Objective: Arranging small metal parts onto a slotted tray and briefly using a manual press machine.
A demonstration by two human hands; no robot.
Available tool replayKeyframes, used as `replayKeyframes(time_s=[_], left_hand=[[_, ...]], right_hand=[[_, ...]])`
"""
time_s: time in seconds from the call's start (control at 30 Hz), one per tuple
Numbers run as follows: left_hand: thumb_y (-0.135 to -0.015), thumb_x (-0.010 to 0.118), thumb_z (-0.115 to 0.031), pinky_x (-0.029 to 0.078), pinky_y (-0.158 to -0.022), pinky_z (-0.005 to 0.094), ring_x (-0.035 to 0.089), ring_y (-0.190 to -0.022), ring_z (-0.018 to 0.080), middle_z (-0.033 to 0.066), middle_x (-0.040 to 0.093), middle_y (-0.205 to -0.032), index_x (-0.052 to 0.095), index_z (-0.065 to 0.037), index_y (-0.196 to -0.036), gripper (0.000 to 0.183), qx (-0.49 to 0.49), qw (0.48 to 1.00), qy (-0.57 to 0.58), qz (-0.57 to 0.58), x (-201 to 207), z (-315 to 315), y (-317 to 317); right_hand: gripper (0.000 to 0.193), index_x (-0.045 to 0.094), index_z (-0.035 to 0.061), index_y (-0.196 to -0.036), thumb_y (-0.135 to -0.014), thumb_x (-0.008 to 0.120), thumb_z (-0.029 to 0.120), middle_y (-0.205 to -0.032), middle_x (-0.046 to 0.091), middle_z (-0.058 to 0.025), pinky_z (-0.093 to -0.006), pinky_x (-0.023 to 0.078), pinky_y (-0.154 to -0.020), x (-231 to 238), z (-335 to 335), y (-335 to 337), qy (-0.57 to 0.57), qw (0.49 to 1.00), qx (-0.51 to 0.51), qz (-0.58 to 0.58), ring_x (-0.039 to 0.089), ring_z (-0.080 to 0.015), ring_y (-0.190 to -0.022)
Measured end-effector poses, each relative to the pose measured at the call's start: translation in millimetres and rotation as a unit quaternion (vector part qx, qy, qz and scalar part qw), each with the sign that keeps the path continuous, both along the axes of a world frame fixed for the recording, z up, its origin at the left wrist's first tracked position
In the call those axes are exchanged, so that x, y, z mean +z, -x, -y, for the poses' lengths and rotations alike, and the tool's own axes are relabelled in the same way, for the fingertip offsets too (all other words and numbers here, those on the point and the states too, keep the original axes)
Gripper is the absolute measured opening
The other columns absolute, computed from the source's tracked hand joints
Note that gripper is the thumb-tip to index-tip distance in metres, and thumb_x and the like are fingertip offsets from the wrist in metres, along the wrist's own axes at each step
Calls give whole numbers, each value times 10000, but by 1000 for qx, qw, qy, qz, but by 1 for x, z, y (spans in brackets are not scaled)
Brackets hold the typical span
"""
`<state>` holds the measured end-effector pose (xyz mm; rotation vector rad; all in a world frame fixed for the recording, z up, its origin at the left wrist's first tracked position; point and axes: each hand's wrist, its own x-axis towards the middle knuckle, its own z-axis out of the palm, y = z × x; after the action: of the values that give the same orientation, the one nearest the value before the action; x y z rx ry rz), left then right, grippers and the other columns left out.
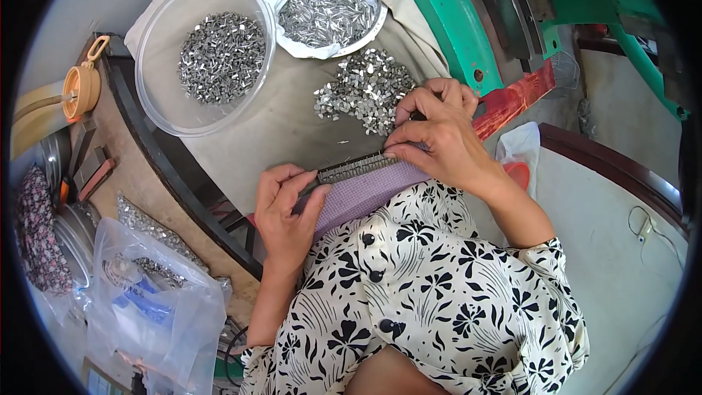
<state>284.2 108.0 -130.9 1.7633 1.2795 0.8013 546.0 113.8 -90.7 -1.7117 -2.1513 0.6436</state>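
A narrow metal strip (355, 168) with a close row of small upright pieces lies across my lap, on a purple checked cloth (351, 197). My left hand (284, 208) is closed round its left end, thumb on the near side and fingers on the far side. At the right end, my right hand (447, 139) pinches with thumb and forefinger against the strip's top edge. Whatever sits between those fingertips is too small or hidden to name. Just beyond the strip is a loose pile of small flat shiny metal pieces (365, 88).
A clear plastic tub (150, 95) of short metal pieces stands far left on a beige cloth (292, 113). Beside it is a lined metal bowl (379, 22) of thin slivers. Green machine framing (446, 22) rises at right. Plastic bags (157, 314) lie lower left.
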Motion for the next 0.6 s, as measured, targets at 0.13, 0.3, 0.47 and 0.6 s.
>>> replayKeyframes(time_s=[0.13,0.3,0.47,0.6], left_hand=[[-684,836,11,504,-754,318,619,-867,251,121,629,-970,705,18,-978,322,-1,1000,-9,-2,1,-1,0],[-687,834,12,503,-761,316,619,-869,250,121,628,-971,706,21,-977,317,1,1000,14,-1,2,0,-1],[-689,834,8,503,-760,318,621,-870,249,120,627,-973,705,23,-972,312,-2,1000,-8,-6,2,-1,0],[-690,836,1,505,-757,319,622,-870,249,118,629,-974,706,19,-970,308,-4,1000,3,-10,1,-1,0]], right_hand=[[164,761,163,-758,-665,840,272,-985,598,43,-455,260,-946,-4,2,1,-14,1000,-20,-4,472,-272,-1077],[176,751,150,-756,-668,837,275,-975,598,42,-449,259,-948,-10,6,2,-38,999,-13,-14,476,-267,-1081],[170,746,152,-765,-673,835,264,-974,605,48,-427,260,-954,-15,10,3,-62,998,-19,-15,475,-261,-1088],[155,748,143,-783,-690,825,241,-992,611,41,-460,257,-926,-16,11,0,-65,997,-9,-28,477,-273,-1099]])
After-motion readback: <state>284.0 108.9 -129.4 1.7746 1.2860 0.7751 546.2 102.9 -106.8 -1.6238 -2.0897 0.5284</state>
